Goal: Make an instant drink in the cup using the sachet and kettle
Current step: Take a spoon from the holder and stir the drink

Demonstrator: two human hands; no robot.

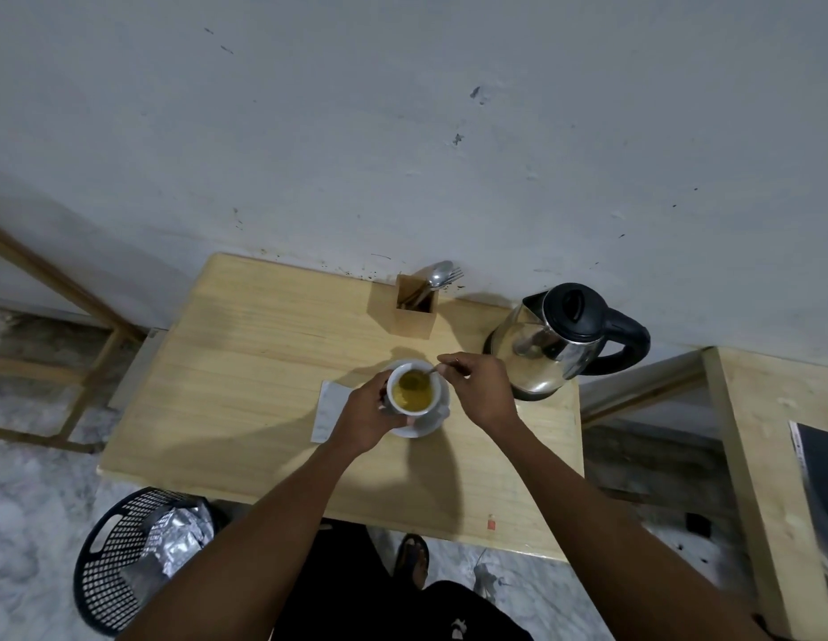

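left hand grasping cup, frame centre, on saucer | right hand pinching spoon in yellow drink | kettle right of centre

Wooden cutlery holder by the wall — black basket on the floor

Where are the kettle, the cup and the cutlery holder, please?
kettle [548, 349]: head view, on its steel body.
cup [405, 406]: head view, on its white rim.
cutlery holder [411, 322]: head view, on its wooden front.

The wooden table bears a saucer, kettle, cutlery holder and sachet.
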